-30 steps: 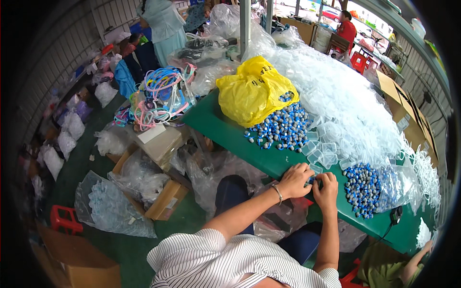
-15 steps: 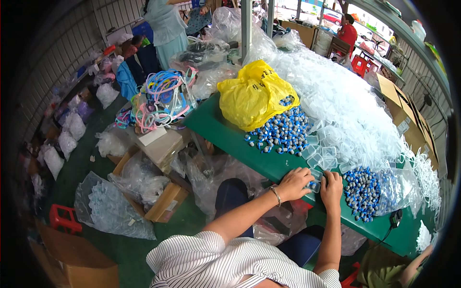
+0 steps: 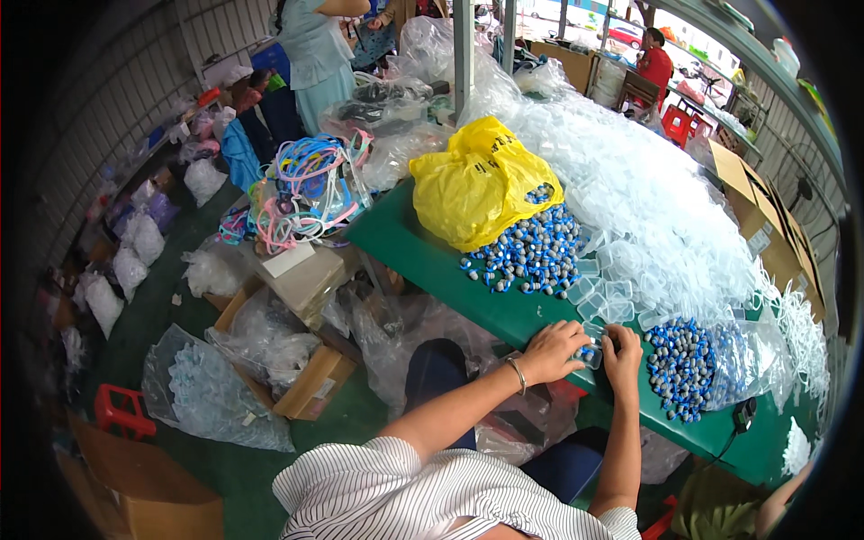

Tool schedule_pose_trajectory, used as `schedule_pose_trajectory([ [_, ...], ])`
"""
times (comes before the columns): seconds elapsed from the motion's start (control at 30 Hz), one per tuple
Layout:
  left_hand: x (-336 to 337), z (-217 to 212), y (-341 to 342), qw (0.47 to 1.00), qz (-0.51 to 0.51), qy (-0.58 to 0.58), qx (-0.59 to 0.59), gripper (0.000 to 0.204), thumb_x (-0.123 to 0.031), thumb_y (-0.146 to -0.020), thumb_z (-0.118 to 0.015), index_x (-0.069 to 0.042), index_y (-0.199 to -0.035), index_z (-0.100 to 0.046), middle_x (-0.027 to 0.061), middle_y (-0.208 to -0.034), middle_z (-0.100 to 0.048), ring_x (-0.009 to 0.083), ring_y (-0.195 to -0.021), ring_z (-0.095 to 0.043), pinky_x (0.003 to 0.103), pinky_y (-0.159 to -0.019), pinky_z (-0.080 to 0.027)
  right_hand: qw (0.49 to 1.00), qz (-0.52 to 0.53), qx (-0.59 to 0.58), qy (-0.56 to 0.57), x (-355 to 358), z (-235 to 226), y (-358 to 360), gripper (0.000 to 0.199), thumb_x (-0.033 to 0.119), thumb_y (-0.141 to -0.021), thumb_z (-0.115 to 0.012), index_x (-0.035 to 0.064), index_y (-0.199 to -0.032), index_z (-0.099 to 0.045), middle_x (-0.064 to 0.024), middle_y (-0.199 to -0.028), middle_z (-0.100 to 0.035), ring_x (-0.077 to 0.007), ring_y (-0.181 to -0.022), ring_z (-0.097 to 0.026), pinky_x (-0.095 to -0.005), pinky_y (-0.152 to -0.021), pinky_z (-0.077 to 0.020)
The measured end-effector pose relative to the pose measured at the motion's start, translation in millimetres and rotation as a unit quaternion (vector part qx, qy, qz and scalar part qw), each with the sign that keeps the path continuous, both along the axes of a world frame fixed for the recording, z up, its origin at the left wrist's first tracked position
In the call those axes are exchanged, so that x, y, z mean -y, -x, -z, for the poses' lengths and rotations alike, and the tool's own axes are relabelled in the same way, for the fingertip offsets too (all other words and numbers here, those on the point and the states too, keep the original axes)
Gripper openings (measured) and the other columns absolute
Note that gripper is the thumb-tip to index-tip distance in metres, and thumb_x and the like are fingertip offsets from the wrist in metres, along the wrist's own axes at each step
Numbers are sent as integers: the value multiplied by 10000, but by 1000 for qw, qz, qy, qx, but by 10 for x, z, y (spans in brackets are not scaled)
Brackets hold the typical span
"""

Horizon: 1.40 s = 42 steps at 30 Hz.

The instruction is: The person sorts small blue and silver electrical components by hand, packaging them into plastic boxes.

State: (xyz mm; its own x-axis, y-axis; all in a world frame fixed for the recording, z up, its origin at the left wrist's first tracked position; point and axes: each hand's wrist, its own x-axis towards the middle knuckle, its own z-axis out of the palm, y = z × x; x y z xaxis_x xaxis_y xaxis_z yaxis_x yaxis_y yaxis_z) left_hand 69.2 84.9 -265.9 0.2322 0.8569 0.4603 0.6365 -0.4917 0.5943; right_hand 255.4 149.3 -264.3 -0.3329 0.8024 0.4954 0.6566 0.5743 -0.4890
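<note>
Clear plastic case (image 3: pixel 591 353) pinched between left hand (image 3: pixel 551 351) and right hand (image 3: pixel 623 353), both grips clamped.

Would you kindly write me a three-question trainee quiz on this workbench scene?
1. True or false: both hands, left hand and right hand, meet at one small clear plastic case.
2. The yellow bag lies on: A) the floor B) the green table C) a chair.
3. Fill in: the loose pile of small parts beside the bag is blue and ____.

Key: 1 true; 2 B; 3 grey.
</note>
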Motion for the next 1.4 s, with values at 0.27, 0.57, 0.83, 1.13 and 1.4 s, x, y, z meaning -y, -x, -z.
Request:
schedule_pose_trajectory([
  [0.27, 34, -46, -28, 999, -29, 27, 24, 721, -202, -718, -770, -116, -1333, -403, 114, -1101, -520, 317, -1048, -526, 417, -874, -441, 987, -30, -146, 68, 114, -89, 17, 175, -58, -755, -651, -4, -911, -593, -78, -794, -580, -151, -687, -564, -279, -643, -464],
  [0.57, 3, 40, 5, 1000, -2, -7, 23, 529, -180, -745, -745, -104, -1225, -536, 96, -1162, -523, 310, -1069, -541, 409, -897, -450, 980, -144, -135, 35, 294, -164, -41, 231, 18, -708, -708, -5, -911, -603, -115, -891, -586, -223, -771, -586, -307, -686, -482],
  [0.83, -10, 27, -11, 997, -21, 10, 80, 280, -202, -806, -691, -67, -1045, -634, 96, -995, -595, 297, -936, -595, 398, -804, -483, 983, -162, -73, 57, 335, -237, -26, 355, 26, -688, -743, 16, -1031, -648, -148, -995, -595, -296, -867, -597, -357, -739, -490],
  [1.13, 5, -12, 10, 994, 18, -16, 106, 183, -182, -827, -670, -43, -943, -642, 106, -909, -602, 312, -840, -605, 397, -726, -488, 980, -152, -88, 91, 350, -257, -40, 289, -10, -712, -702, 11, -996, -654, -154, -921, -629, -310, -838, -612, -359, -741, -490],
  [1.4, 16, 45, -1, 992, 18, -3, 125, 149, -162, -839, -658, -29, -905, -650, 115, -860, -596, 322, -772, -609, 395, -676, -488, 981, -161, -83, 70, 355, -231, -42, 236, 3, -721, -693, 7, -954, -656, -131, -801, -586, -274, -706, -572, -341, -630, -455],
])
